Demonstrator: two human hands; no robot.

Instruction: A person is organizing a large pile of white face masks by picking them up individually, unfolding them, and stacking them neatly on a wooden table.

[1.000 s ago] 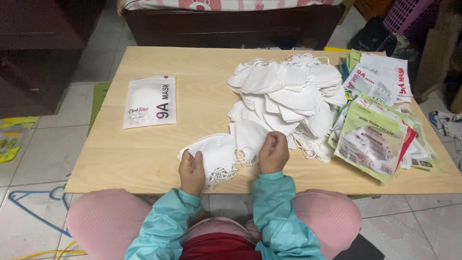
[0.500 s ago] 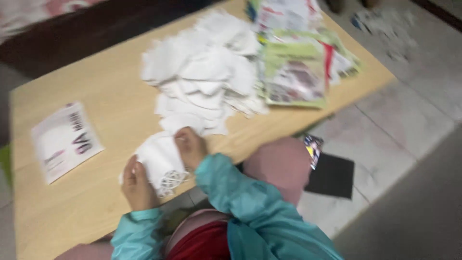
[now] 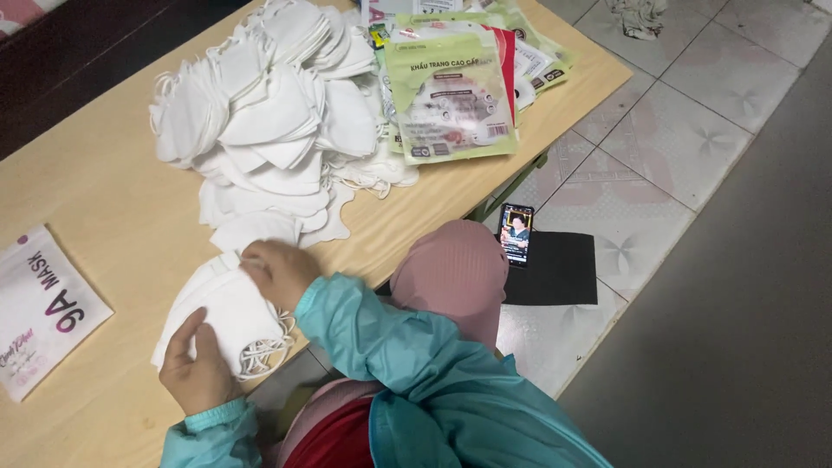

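Note:
My left hand point(image 3: 198, 371) grips the near edge of a small stack of white face masks point(image 3: 227, 314) lying at the front of the wooden table point(image 3: 104, 182). My right hand point(image 3: 279, 270) presses on the far side of the same stack, fingers curled over its top. White ear loops hang from the stack's lower right corner. Behind my right hand spreads a large loose pile of white masks point(image 3: 269, 121).
A white printed mask pouch point(image 3: 39, 310) lies at the left. Green and white packaging bags point(image 3: 451, 95) are stacked at the table's right end. A lit phone point(image 3: 516, 234) rests on a black mat point(image 3: 555, 269) on the tiled floor beside my pink-clad knee.
The camera has swung to the right and tilted, bringing the floor and phone into view. Both hands stay on the mask stack at the table's front edge.

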